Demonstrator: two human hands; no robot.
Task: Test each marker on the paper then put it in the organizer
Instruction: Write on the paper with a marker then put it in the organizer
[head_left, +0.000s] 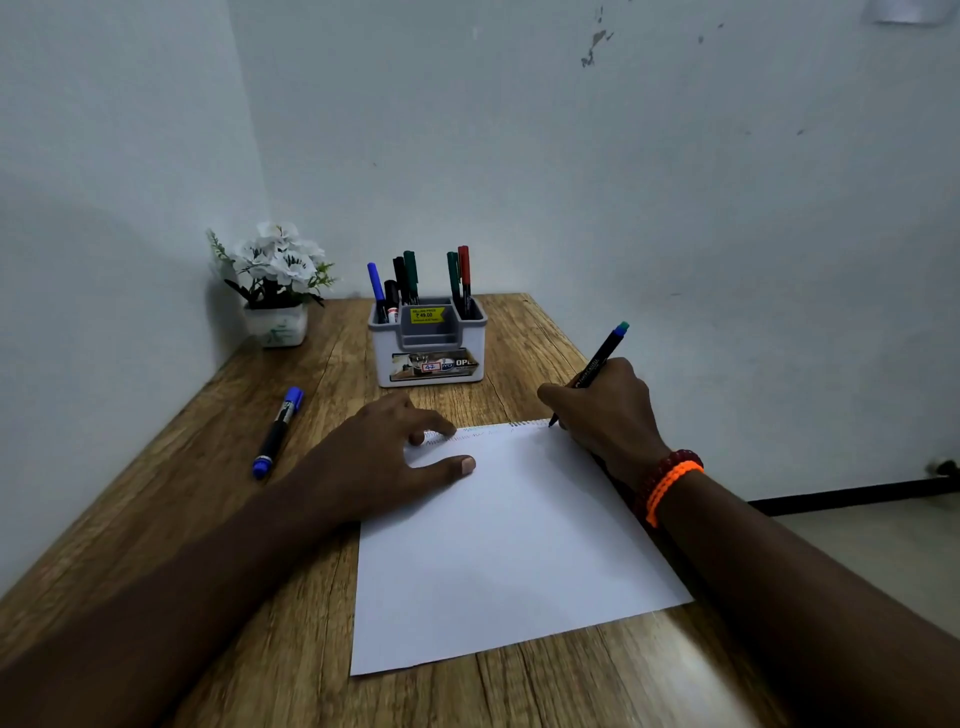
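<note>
A single view is given, taken from a wide-angle camera worn on the head and aimed forward and down. The counter (156, 545) is seen from close above, filling the lower half of the frame, with both forearms entering from the bottom corners. The wall corner is seen in the upper half, its lines bent by the lens. No second view is provided.

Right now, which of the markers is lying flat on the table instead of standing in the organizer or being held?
The blue-capped marker, lying on the wood left of the paper. The others stand upright in the organizer, except the one the right hand grips.
</note>
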